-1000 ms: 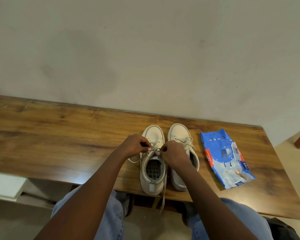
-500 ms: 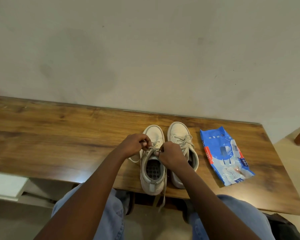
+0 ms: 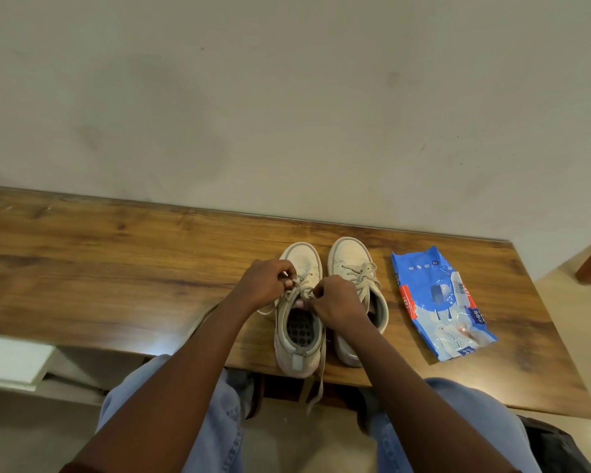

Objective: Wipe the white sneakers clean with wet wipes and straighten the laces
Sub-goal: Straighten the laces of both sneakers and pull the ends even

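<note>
White sneakers [image 3: 350, 256] sit side by side near the front edge of the wooden table [image 3: 116, 261], toes toward the wall [image 3: 287, 97]. Both hands work over the left-side sneaker [image 3: 297, 360]. The left hand [image 3: 263, 288] pinches its lace [image 3: 299, 292] up by the tongue, and the right hand [image 3: 338, 302] pinches the same lace just beside it. A loose lace end [image 3: 318, 384] hangs off the table edge. A blue wipes pack [image 3: 437, 302] lies flat near the pair, on the right.
</note>
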